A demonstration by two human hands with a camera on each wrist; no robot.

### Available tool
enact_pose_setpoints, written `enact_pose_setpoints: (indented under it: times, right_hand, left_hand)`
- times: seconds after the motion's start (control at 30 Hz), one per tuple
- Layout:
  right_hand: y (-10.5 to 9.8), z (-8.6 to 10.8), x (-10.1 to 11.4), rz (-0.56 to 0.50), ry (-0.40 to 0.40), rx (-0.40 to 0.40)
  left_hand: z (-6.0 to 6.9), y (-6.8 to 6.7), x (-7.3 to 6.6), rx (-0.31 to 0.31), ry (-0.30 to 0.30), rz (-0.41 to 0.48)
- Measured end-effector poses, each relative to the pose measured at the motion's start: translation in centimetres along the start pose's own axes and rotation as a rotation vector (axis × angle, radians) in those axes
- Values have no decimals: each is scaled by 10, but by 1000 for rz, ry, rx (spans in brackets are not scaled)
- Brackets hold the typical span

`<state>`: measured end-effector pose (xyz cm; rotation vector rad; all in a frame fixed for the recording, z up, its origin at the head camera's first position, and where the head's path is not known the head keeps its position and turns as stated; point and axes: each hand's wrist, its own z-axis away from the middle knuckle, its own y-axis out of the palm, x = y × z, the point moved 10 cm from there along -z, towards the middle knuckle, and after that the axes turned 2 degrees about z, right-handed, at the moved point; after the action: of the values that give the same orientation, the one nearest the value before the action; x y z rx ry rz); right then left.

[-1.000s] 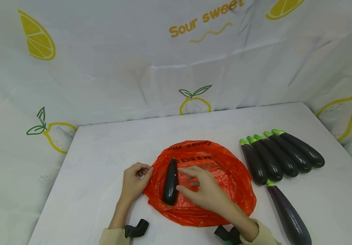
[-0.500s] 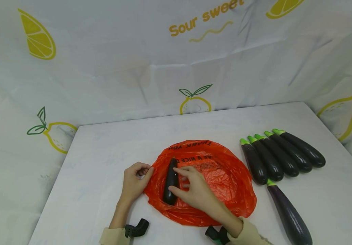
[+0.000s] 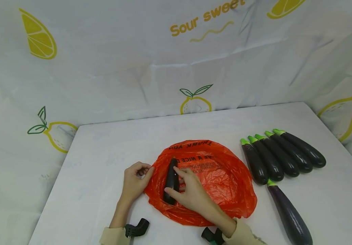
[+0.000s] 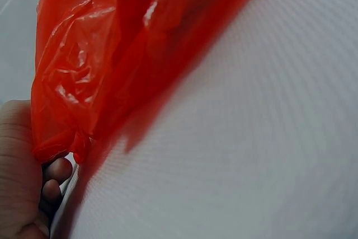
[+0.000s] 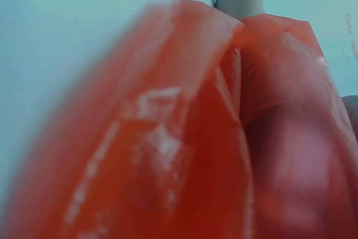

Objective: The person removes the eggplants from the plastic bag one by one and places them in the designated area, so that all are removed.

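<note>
A red plastic bag (image 3: 224, 190) lies spread with its mouth wide, black lettering showing on its inner side. One dark eggplant (image 3: 172, 179) lies within it near the left side. My left hand (image 3: 134, 181) pinches the bag's left rim between thumb and fingers; the left wrist view shows the bunched film (image 4: 78, 71) at those fingers. My right hand (image 3: 191, 190) reaches into the bag and holds the eggplant, thumb across its lower part and forefinger by its upper part. Red film (image 5: 162, 138) fills most of the right wrist view and blurs what lies behind it.
Several eggplants (image 3: 280, 158) with green stem ends lie side by side right of the bag. Another eggplant (image 3: 290, 214) points toward the table's front, close to my right forearm. A lemon-print cloth (image 3: 117, 68) hangs behind the white table (image 3: 108, 146).
My right hand has moved left, from beside the eggplant in the bag onto it, thumb crossing over. My left hand stays at the rim. The eggplant has hardly shifted.
</note>
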<state>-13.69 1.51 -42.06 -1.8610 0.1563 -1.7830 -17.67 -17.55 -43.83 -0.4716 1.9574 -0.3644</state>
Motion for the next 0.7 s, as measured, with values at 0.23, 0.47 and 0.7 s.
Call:
enact_pose_setpoints:
  times: [0.23,0.47,0.7]
  right_hand:
    - [-2,2,-2,-2,5,-10]
    - [-4,3,-2,-72,-6,7]
    - [-5,3,-5,-121,9,15]
  left_hand:
    - [0,0,1,-3,-2,-2]
    - [0,1,0,-6,2,-5]
    - [0,0,-2,-11,-4,11]
